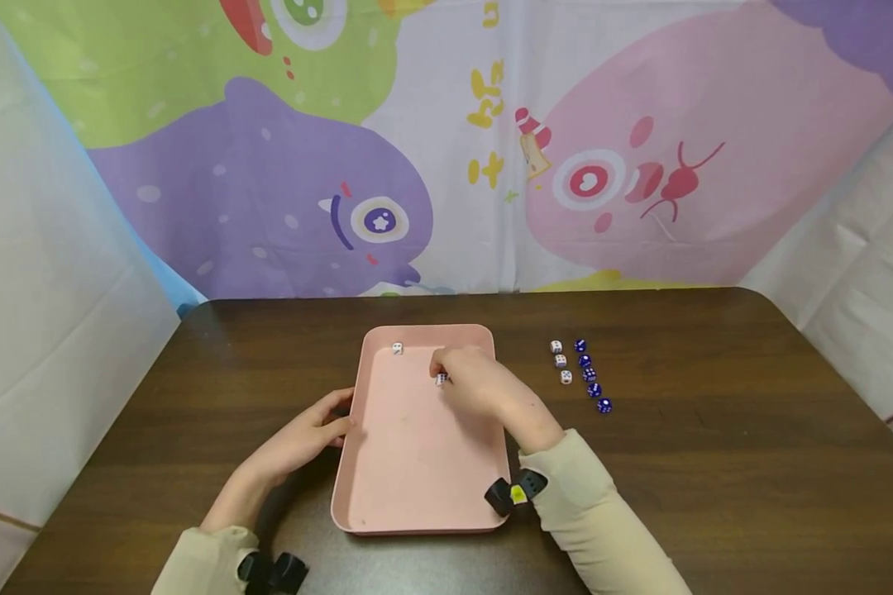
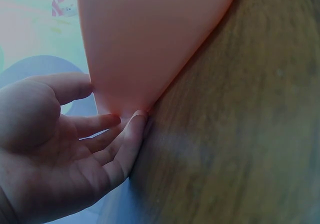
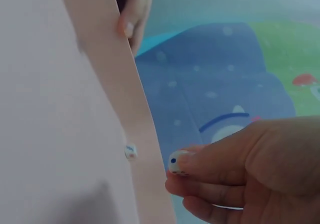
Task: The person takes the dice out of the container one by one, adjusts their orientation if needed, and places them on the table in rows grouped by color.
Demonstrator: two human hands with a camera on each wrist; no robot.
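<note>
My right hand [image 1: 472,382] reaches over the pink tray [image 1: 409,471] and pinches a white die [image 3: 177,163] between thumb and fingers. The right wrist view shows dark dots on its faces. Another white die [image 1: 398,349] lies in the tray near its far left corner, and it also shows beside the tray's wall [image 3: 131,151] in the right wrist view. My left hand [image 1: 308,434] is at the tray's left side. Its fingertips [image 2: 137,115] touch the outer wall, with the fingers loosely bent and not wrapped round it.
To the tray's right, three white dice [image 1: 561,361] form a short column on the brown wooden table [image 1: 714,454]. Beside them runs a slanted line of several blue dice [image 1: 589,375]. A cartoon-printed curtain [image 1: 446,165] hangs behind the table.
</note>
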